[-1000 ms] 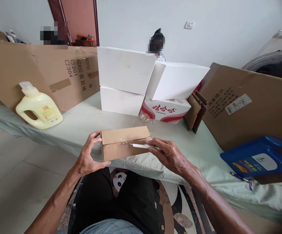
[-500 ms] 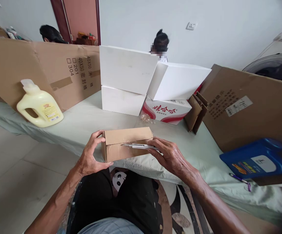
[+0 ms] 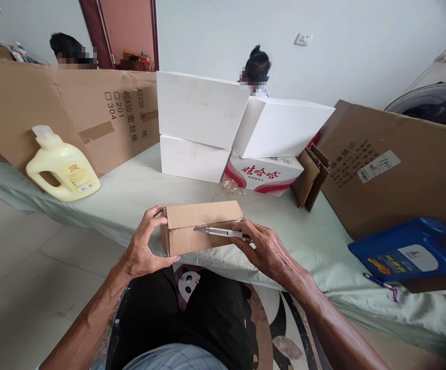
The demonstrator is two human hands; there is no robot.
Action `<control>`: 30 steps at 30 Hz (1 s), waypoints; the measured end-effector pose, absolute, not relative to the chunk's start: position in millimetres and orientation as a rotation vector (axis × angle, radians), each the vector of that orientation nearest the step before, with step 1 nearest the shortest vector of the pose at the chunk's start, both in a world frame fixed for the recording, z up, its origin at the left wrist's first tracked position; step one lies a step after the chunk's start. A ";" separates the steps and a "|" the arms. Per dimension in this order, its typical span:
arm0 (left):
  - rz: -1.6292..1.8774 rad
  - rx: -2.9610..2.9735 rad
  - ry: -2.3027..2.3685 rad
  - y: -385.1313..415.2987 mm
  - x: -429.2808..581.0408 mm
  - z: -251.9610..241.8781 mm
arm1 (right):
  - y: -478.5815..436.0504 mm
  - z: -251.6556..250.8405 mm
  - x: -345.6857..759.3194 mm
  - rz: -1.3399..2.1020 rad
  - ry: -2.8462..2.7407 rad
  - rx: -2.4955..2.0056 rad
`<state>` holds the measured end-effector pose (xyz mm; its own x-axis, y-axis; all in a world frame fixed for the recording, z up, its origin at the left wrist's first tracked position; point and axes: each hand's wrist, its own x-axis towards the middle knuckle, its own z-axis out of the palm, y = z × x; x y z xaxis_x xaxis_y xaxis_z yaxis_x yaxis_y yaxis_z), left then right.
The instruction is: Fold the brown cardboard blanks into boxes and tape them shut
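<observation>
A small brown cardboard box [image 3: 202, 226] lies at the near edge of the table [image 3: 138, 195], right in front of me. My left hand [image 3: 143, 245] grips its left end, thumb below and fingers curled over the top corner. My right hand [image 3: 265, 249] holds a slim utility knife [image 3: 223, 232] whose blade lies along the taped seam on the box's front face. Bits of clear tape show at that seam.
Stacked white boxes [image 3: 203, 108], a red-and-white carton [image 3: 265, 174] and folded brown card [image 3: 311, 174] stand behind. A cream detergent jug [image 3: 63, 167] sits left, a blue jug [image 3: 408, 252] right. Large cardboard sheets [image 3: 396, 164] flank the table. Two people's heads show behind.
The knife's tip has slid left along the box's front seam. My left hand stays clamped on the box's left end. The box has hardly moved.
</observation>
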<state>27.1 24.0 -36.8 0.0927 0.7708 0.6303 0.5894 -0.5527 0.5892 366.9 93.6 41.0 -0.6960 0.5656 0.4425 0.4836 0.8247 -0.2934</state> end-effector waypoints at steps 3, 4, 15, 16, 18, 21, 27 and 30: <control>1.439 2.189 1.376 24.3 27.1 -35.9 | 90.7 43.0 365.5 0.288 -2.486 -0.780; 1.436 2.195 1.375 24.5 27.1 -35.8 | 90.0 43.6 364.9 0.308 -2.491 -0.774; 1.441 2.186 1.359 23.4 28.0 -33.6 | 91.1 44.8 360.5 0.031 -2.517 -0.742; 1.454 2.187 1.356 23.6 28.2 -33.4 | 91.5 45.4 359.9 0.003 -2.517 -0.738; 1.468 2.187 1.349 24.1 28.8 -33.6 | 92.4 46.5 359.0 -0.043 -2.518 -0.738; 1.471 2.171 1.352 24.7 29.5 -35.6 | 94.0 47.2 358.7 -0.108 -2.520 -0.739; 1.462 2.152 1.359 23.7 28.8 -37.4 | 95.2 52.9 356.7 -0.231 -2.556 -0.701; 1.423 2.176 1.376 23.1 28.3 -35.0 | 94.4 57.9 353.0 -0.322 -2.582 -0.702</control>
